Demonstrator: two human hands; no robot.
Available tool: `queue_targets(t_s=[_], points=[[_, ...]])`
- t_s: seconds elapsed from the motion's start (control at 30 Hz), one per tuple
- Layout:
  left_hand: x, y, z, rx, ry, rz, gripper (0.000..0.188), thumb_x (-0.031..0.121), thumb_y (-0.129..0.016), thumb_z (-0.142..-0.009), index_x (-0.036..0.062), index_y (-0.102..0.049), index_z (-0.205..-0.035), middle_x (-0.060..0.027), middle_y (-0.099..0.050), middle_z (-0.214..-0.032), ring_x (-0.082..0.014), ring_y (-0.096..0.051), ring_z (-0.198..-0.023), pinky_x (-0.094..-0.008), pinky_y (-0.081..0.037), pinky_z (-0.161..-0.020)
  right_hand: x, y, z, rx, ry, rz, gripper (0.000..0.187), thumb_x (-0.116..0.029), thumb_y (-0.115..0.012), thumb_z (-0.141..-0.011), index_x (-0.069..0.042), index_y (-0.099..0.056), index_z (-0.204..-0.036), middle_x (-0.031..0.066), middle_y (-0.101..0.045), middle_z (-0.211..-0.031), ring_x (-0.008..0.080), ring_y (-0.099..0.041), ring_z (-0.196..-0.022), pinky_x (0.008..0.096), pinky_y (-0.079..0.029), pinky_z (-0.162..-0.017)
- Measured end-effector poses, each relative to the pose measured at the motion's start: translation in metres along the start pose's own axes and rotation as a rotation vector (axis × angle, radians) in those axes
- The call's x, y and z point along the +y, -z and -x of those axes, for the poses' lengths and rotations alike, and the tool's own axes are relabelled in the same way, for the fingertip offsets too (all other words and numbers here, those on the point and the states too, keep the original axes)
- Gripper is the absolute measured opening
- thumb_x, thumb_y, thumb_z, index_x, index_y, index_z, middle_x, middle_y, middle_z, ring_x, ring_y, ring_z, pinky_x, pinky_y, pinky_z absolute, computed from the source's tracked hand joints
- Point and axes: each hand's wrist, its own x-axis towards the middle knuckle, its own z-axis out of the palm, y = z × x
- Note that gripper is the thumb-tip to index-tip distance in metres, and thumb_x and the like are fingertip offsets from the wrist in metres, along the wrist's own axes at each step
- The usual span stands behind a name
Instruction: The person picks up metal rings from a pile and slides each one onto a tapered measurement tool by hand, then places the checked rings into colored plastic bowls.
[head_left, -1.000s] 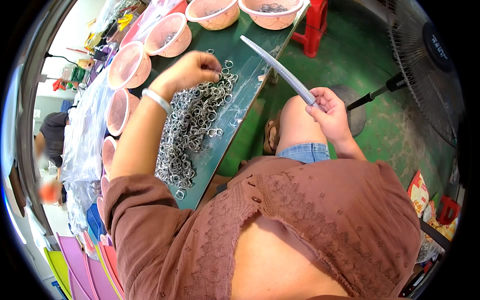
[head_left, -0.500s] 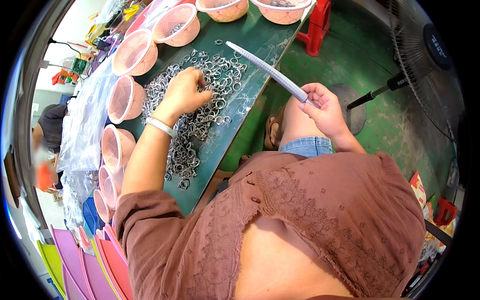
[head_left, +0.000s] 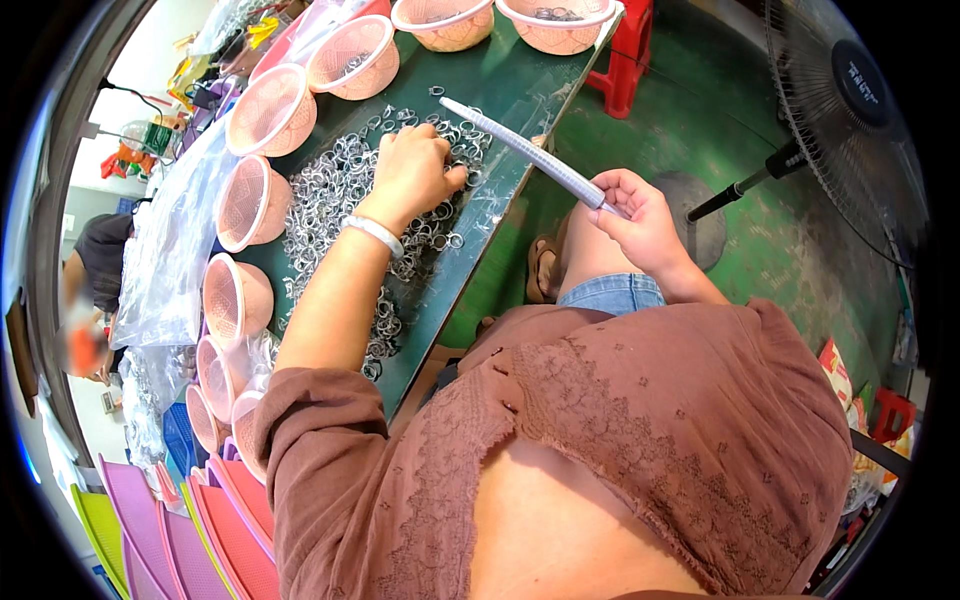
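Note:
A heap of silver-coloured rings (head_left: 328,205) is spread over the green tabletop (head_left: 520,85). Above its right part is my left hand (head_left: 412,172), bent downward with its fingers curled together. Whatever those fingertips may pinch is hidden. My right hand (head_left: 643,218) grips the thick end of a tapered grey ring mandrel (head_left: 530,152), out past the table's edge. The mandrel slants up and left, so its thin tip is over the far side of the rings. One ring (head_left: 437,90) lies apart, close to that tip.
Pink mesh baskets (head_left: 268,110) line the table's far and left sides; a far-right basket (head_left: 557,30) holds rings. A red stool (head_left: 625,60) stands beyond the edge. At right is a fan (head_left: 840,120). Colourful trays (head_left: 165,525) are stacked lower left. Another person (head_left: 100,255) is at far left.
My left hand has moved right and slightly away from me over the rings, fingers still curled. The mandrel and my right hand have shifted slightly left.

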Motion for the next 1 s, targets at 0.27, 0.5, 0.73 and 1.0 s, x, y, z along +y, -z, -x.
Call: queue_targets(t_s=[0.27,0.5,0.73,1.0], points=[[-0.002,-0.006,-0.003,-0.042,0.045,0.081,0.020,0.026,-0.065,-0.065,0.0077,-0.064,-0.075,-0.0087,-0.056,-0.083,-0.0256,-0.052,-0.088,-0.0385,-0.037,-0.077,0.001,-0.006,-0.002,-0.039,0.025,0.017,0.029,0.006,-0.055,-0.074,0.001,-0.049,-0.102,0.0023,-0.055,-0.087,0.0059,-0.051,-0.078,0.0191,-0.040,-0.068],[-0.027,-0.007,0.003,0.065,0.475,1.217,0.015,0.011,-0.058,-0.078,0.0018,-0.056,-0.089,-0.0080,-0.060,-0.088,-0.0163,-0.057,-0.074,-0.0246,-0.045,-0.066,0.000,-0.006,-0.001,-0.021,0.008,0.020,0.029,0.007,-0.055,-0.072,0.001,-0.049,-0.100,0.0042,-0.055,-0.087,0.0097,-0.052,-0.081,0.0235,-0.041,-0.074],[-0.046,-0.002,0.027,0.163,0.339,2.204,0.021,0.005,-0.049,-0.084,0.0026,-0.049,-0.104,-0.0144,-0.059,-0.097,-0.0184,-0.059,-0.083,-0.0250,-0.050,-0.070,-0.003,-0.012,-0.001,-0.061,0.049,0.074,0.028,0.007,-0.056,-0.073,0.002,-0.050,-0.100,0.0043,-0.056,-0.084,0.0101,-0.053,-0.080,0.0239,-0.042,-0.073],[-0.018,-0.001,0.036,0.347,0.334,2.102,0.017,0.001,-0.048,-0.085,0.0018,-0.053,-0.101,-0.0161,-0.058,-0.103,-0.0237,-0.058,-0.094,-0.0328,-0.050,-0.081,-0.004,-0.020,-0.003,-0.119,0.011,0.313,0.030,0.009,-0.054,-0.074,0.001,-0.048,-0.102,0.0032,-0.054,-0.091,0.0089,-0.051,-0.087,0.0231,-0.040,-0.079]])
